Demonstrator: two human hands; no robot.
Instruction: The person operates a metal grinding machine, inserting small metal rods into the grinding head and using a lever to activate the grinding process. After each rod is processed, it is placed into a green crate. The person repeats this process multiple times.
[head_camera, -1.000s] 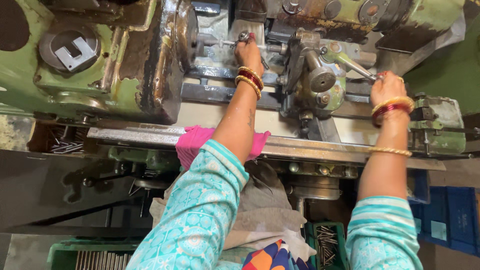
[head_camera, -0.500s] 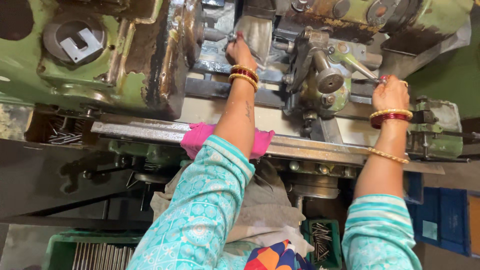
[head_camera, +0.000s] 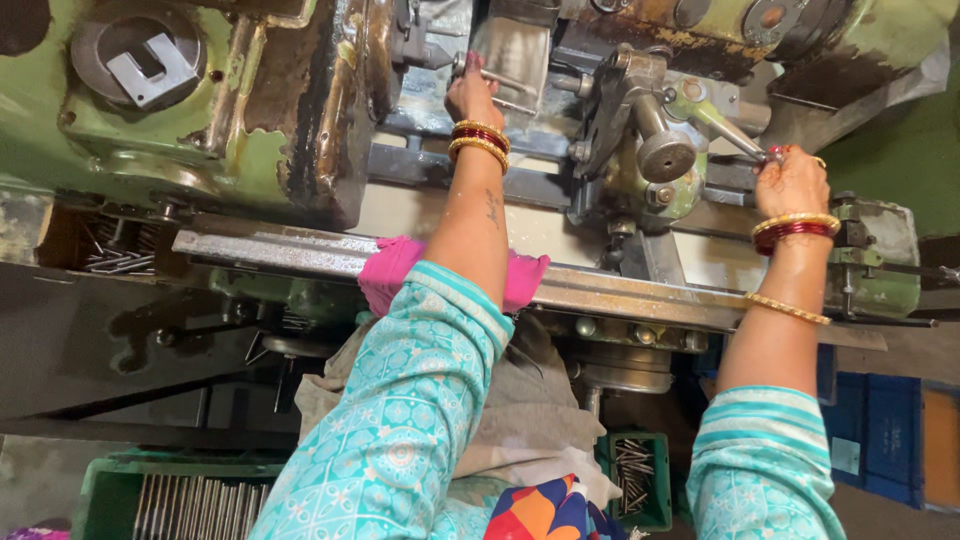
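So your left hand (head_camera: 470, 92) is up at the far edge of the lathe bed (head_camera: 300, 250), fingers pinched shut on a thin metal rod (head_camera: 505, 80) that pokes out sideways next to the spindle housing (head_camera: 250, 110). Looks like you hold it by the tip so it stays lined up with the hole it sits in. Your right hand (head_camera: 790, 180) is wrapped closed round the green lever's handle (head_camera: 720, 125) on the tool slide (head_camera: 650, 150), out toward the right end of the bed, so both controls are within one reach. Your forearm lies over a pink cloth (head_camera: 400, 270) on the bed's near edge, probably as padding. Below that edge sit green crates of rods (head_camera: 180, 500) and a smaller green bin (head_camera: 635, 475), handy for grabbing stock.
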